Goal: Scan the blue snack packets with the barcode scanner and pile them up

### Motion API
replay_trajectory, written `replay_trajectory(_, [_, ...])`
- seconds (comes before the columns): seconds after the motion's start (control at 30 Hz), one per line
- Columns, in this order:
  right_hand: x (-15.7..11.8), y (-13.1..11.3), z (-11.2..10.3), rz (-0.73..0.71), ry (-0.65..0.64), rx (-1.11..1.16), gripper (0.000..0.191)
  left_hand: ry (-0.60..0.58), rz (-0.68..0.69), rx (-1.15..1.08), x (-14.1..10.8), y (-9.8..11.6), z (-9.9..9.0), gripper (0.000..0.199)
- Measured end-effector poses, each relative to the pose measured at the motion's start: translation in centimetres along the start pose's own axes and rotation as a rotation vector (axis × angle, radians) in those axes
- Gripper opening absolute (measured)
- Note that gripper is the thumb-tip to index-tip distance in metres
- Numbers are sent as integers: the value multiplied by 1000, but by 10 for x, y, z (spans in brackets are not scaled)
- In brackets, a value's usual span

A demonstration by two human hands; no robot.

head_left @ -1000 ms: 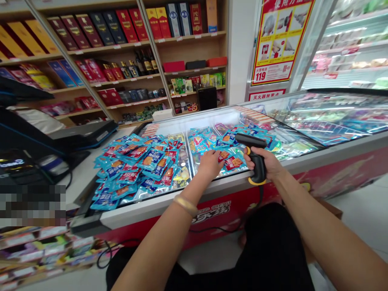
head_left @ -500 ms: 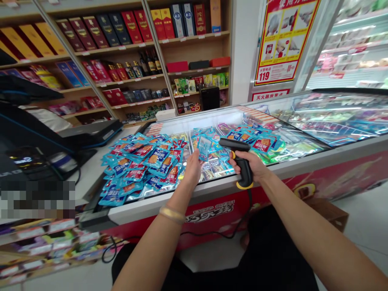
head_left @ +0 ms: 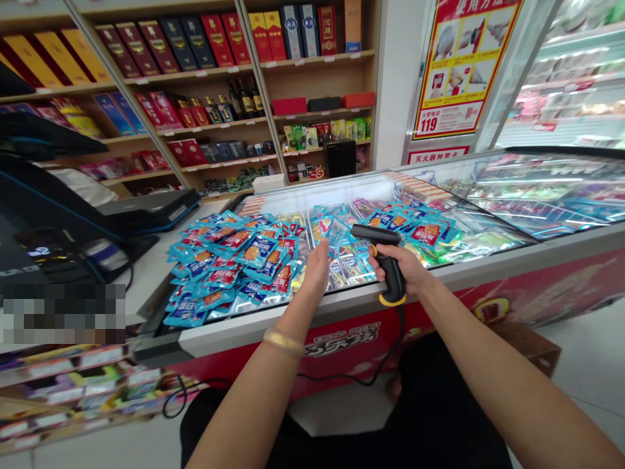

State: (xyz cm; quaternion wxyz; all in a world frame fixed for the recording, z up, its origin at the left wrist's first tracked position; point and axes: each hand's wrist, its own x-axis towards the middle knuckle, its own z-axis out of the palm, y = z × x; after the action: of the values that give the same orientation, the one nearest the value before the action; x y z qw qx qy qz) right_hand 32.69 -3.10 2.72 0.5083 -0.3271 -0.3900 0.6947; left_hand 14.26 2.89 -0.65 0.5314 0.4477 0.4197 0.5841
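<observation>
My left hand (head_left: 316, 268) is closed at the edge of a light-blue snack packet (head_left: 338, 233), which is tilted and partly hidden behind the fingers. In my right hand (head_left: 407, 266) is a black and yellow barcode scanner (head_left: 390, 270), gripped by its handle, its head pointing left toward the packet. A large heap of blue snack packets (head_left: 229, 254) lies on the freezer's glass top to the left of my left hand. A smaller pile of similar packets (head_left: 424, 228) lies beyond the scanner, to the right.
The glass-topped chest freezer (head_left: 273, 319) stretches across in front of me. A counter with a dark checkout machine (head_left: 53, 221) is at left. The scanner's black cable (head_left: 375, 371) hangs down the freezer front. Shelves of boxes (head_left: 209, 71) stand behind; a brown box (head_left: 532, 345) sits at right.
The packet in my left hand has turned, showing less of its pale face. My right hand and the scanner have barely moved; the view has shifted slightly.
</observation>
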Motion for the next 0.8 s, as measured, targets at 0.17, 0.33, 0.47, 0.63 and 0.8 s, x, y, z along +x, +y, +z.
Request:
replay_trajectory(0.17, [-2,1,2,-40,14,7,28,-5,38,95,-7,6,2,42])
replay_trajectory(0.33, [2,11,19,-84,6,3,29,39,513,440,-11,46,-27,41])
replay_trajectory(0.47, [12,22,41,-57,-43,19,29,263,693,849,3,97,-76,45])
replay_trajectory(0.63, [20,32,60,-14,-111,39,29,516,493,1375,15,137,-126,46])
replay_trajectory(0.8, [21,32,62,8,-112,51,29,463,257,1643,19,140,-149,47])
